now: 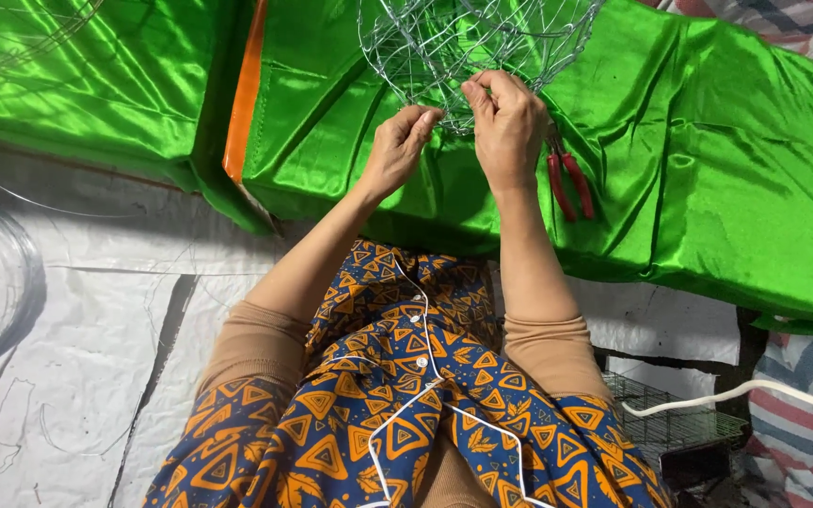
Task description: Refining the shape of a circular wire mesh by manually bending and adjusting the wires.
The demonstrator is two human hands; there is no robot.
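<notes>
Silver wire-mesh basket frame, worked by two bare hands over shiny green satin cloth.
Frame sits at top centre on the cloth, just above both hands. Left hand: grip pinched shut on a strand at the frame's lower edge. Right hand: grip closed on the adjoining mesh, thumb and fingers together. Red-handled pliers lie on the cloth, just beside the right wrist.

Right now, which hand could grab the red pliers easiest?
The right hand, probably. The red pliers lie on the green cloth just beside its wrist, while the left hand pinches the wire frame farther away.
</notes>
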